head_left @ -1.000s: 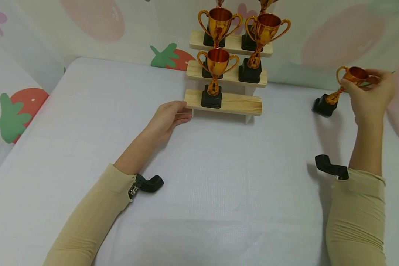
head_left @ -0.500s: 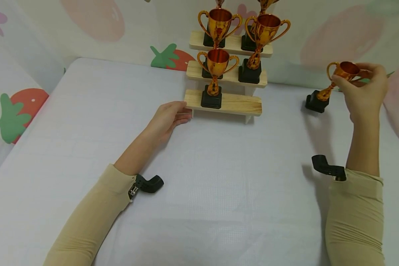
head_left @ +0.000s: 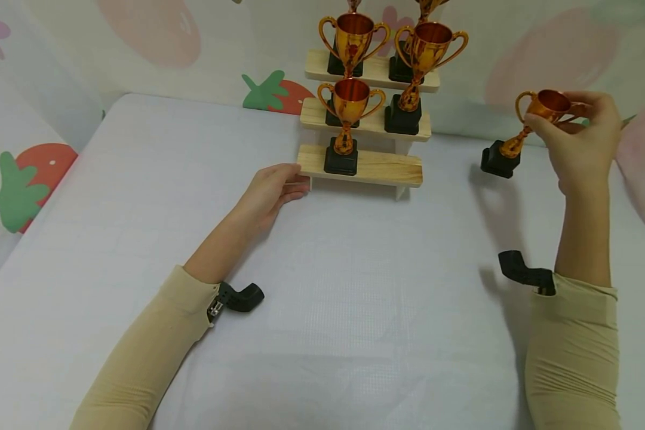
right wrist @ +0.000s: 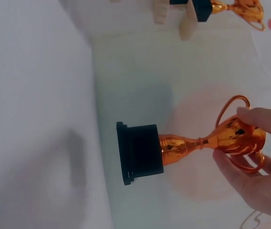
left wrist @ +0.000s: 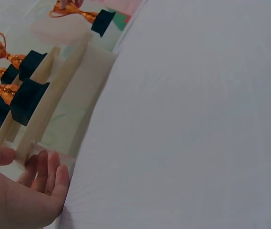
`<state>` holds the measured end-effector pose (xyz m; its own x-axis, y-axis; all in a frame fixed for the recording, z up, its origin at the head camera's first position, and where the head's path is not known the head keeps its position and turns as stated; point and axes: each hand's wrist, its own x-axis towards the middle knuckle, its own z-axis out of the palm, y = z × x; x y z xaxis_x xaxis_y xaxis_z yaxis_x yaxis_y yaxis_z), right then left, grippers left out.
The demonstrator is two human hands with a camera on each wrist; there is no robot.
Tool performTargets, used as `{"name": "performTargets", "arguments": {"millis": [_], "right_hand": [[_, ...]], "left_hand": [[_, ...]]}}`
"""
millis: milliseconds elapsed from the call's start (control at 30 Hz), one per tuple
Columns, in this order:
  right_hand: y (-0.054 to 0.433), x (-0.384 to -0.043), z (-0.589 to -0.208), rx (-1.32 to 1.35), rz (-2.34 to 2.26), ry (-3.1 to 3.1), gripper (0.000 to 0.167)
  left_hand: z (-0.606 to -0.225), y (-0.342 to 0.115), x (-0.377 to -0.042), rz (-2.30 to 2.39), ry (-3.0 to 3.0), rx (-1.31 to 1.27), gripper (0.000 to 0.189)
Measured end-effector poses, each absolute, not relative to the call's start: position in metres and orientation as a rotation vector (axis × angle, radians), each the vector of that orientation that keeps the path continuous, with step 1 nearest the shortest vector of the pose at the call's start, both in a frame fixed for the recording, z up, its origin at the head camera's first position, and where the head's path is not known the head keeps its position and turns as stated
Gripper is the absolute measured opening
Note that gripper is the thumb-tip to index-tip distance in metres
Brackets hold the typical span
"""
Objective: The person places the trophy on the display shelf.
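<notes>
A tiered wooden display stand is at the back of the table. My left hand grips the left end of its lowest step, thumb above the board and fingers curled beneath it. My right hand holds a gold trophy cup by its bowl, between thumb and fingers. That trophy is in the air to the right of the stand, tilted, its black base pointing down and left. One trophy stands on the left half of the lowest step. Another trophy stands on the middle step's right side.
More trophies stand on the upper steps, such as one with its bowl at the left; the topmost are cut off by the frame. A white cloth covers the table. Behind the stand hangs a strawberry-patterned backdrop.
My right hand has carried the tilted trophy left and slightly farther back, toward the stand. The left hand and the stand keep their place.
</notes>
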<state>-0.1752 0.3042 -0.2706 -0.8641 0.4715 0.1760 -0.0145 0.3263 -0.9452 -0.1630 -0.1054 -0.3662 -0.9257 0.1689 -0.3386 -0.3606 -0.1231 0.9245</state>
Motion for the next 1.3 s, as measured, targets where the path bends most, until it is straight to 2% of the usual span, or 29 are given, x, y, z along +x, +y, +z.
{"name": "performTargets", "arguments": {"millis": [667,1300], "right_hand": [[0.277,-0.165,-0.259,-0.260,1.692,-2.062,0.043],[0.257,-0.158,-0.254,-0.202,1.511,-2.226,0.042]], "left_hand": [[-0.368,-0.105,-0.164,2.113,1.810,-0.200,0.044],[-0.368,-0.106,-0.163,2.104,1.812,-0.191,0.045]]}}
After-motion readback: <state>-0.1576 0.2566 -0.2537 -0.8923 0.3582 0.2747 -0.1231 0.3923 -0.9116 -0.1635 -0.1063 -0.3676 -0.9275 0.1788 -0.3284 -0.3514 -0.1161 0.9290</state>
